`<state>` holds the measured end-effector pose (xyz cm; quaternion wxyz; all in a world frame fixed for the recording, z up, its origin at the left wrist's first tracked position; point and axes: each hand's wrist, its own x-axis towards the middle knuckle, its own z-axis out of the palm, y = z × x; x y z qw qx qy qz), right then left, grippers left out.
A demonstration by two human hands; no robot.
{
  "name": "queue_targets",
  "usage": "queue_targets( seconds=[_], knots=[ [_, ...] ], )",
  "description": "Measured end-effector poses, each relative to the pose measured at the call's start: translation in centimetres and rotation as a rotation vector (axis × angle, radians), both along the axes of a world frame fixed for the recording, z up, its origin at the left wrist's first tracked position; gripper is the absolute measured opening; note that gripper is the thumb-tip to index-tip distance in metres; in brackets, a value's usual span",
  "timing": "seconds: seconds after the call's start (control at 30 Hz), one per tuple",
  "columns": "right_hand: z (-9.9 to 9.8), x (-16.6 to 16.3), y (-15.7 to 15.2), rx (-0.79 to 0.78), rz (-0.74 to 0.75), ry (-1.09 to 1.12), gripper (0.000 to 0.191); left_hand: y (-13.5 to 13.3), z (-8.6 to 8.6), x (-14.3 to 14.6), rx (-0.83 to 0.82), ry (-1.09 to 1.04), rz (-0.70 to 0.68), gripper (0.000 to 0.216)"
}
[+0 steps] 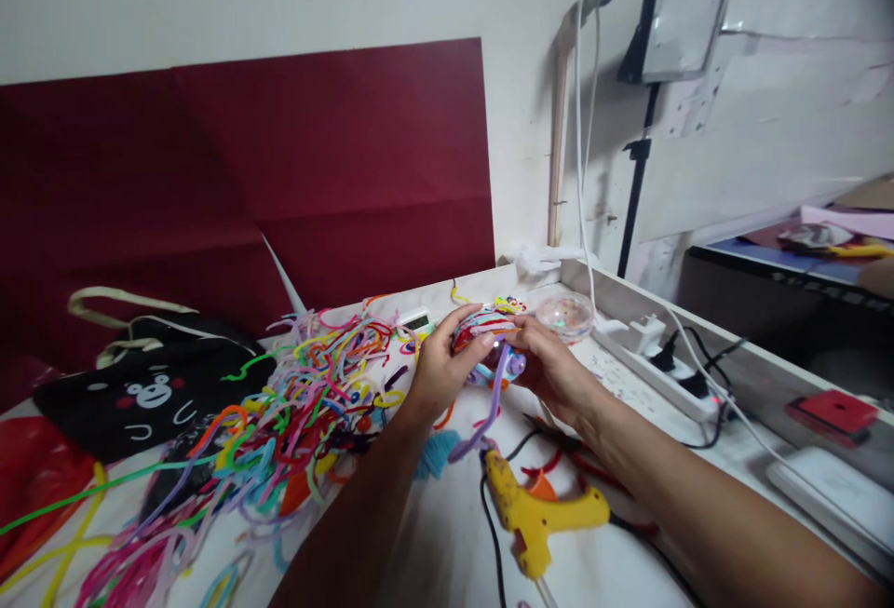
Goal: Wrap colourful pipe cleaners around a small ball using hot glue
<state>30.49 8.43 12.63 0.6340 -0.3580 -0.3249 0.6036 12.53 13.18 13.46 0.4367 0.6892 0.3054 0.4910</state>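
Between both hands is a rounded craft piece (483,327) striped in red, white and blue, built from pipe cleaners. My left hand (447,357) grips its left side, thumb across the front. On the other side, my right hand (548,357) pinches around the right edge near the purple pipe cleaner (494,403), whose free end hangs down toward the table. Purple curls show on the piece's lower front; its back and underside are hidden. Just below the hands lies a yellow glue gun (523,510), its nozzle pointing up toward the piece.
A tangled heap of colourful pipe cleaners (314,403) covers the left of the table, beside a black bag (154,394). A clear round dish (567,315) stands behind my right hand. A power strip (674,375) runs along the right edge, with cables nearby.
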Motion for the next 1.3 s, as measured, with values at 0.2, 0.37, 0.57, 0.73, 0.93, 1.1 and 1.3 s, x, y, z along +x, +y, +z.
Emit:
queue_targets(
  seconds=[0.2, 0.37, 0.57, 0.73, 0.93, 1.1, 1.3],
  knots=[
    [0.14, -0.03, -0.12, -0.009, 0.017, -0.019, 0.033, -0.07, 0.05, -0.07, 0.006, 0.008, 0.021, 0.055],
    [0.47, -0.35, -0.36, -0.032, 0.003, -0.016, 0.036, -0.08, -0.07, -0.04, -0.020, 0.000, 0.042, 0.057],
    [0.59, -0.66, -0.49, -0.015, -0.008, -0.031, 0.040, -0.50, 0.14, 0.28, -0.047, -0.004, 0.078, 0.057],
    [0.29, -0.46, -0.31, 0.016, 0.012, -0.038, 0.036, -0.49, 0.27, 0.22, -0.060, -0.013, 0.088, 0.059],
    [-0.10, -0.23, -0.09, 0.031, 0.067, -0.020, 0.031, -0.21, 0.15, -0.10, -0.041, -0.030, 0.036, 0.060],
    [-0.15, -0.15, 0.05, 0.048, 0.130, 0.058, 0.030, -0.32, 0.11, -0.12, 0.021, -0.056, 0.020, 0.057],
    [-0.20, -0.32, 0.06, 0.047, 0.175, 0.115, 0.030, -0.72, -0.37, 0.49, 0.072, -0.172, 0.089, 0.048]
  ],
)
